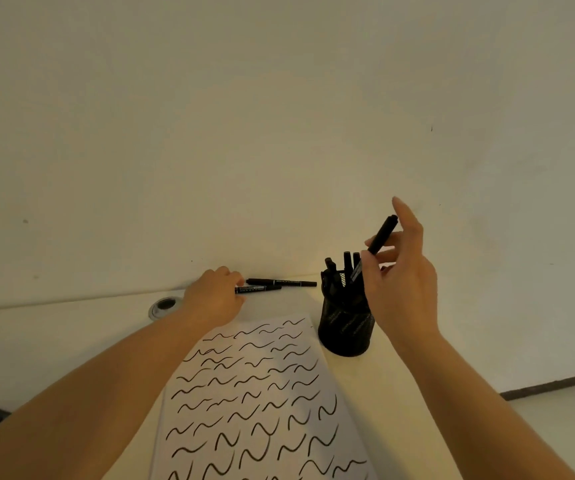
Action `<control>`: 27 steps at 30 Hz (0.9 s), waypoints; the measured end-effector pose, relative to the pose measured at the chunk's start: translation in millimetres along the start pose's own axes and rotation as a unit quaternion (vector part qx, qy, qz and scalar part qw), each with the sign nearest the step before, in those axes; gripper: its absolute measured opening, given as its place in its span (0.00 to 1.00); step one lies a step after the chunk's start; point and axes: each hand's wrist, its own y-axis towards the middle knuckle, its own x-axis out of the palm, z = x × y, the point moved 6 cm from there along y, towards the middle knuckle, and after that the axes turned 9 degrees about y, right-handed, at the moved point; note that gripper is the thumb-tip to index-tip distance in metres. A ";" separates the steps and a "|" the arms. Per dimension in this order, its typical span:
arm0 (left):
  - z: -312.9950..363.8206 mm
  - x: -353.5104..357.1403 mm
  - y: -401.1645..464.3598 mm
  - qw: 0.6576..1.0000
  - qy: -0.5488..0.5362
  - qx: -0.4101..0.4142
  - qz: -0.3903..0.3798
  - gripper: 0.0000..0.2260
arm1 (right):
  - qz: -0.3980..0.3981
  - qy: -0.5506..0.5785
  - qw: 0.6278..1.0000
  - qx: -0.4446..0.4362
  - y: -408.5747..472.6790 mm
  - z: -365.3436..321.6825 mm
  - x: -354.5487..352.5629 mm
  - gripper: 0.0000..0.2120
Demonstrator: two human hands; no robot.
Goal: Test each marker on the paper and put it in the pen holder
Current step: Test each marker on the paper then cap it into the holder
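A big plain wall [279,116] fills the top of the view, smooth and pale. Below it a light, flat table [54,337] is seen. A white sheet of paper [341,417] lies on the table, covered with many black wavy lines. A round grey ring [165,306] is set into the table near the wall, just left of the left wrist.

A round black pen holder [344,327] made of wire mesh stands at the paper's far right corner. Several black markers stand in it, and their tops [347,258] stick out above the rim.

The right hand [400,271] is held up just beside the holder and hides part of its right side. A black marker [376,244] is pinched between the thumb and fingers, tilted, with its lower end over the holder's mouth. The first finger points up, straight.

The left hand [215,296] rests on the table by the wall. Its fingers are curled around the end of a second black marker [260,288], which lies flat. A third marker [280,282] lies just behind it, close to the wall, thin and long.
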 end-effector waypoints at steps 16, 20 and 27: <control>-6.4 25.1 13.0 0.998 0.034 -0.027 0.054 0.10 | 0.012 -0.122 0.984 -0.130 -23.7 12.7 23.5 0.25; -9.2 24.1 12.7 0.998 0.036 -0.026 0.051 0.10 | -0.016 -0.167 0.977 -0.131 -28.0 18.6 28.0 0.22; -14.1 3.9 0.9 0.996 -0.038 -0.050 0.070 0.10 | -0.049 -0.221 0.966 -0.123 -24.1 15.2 33.7 0.18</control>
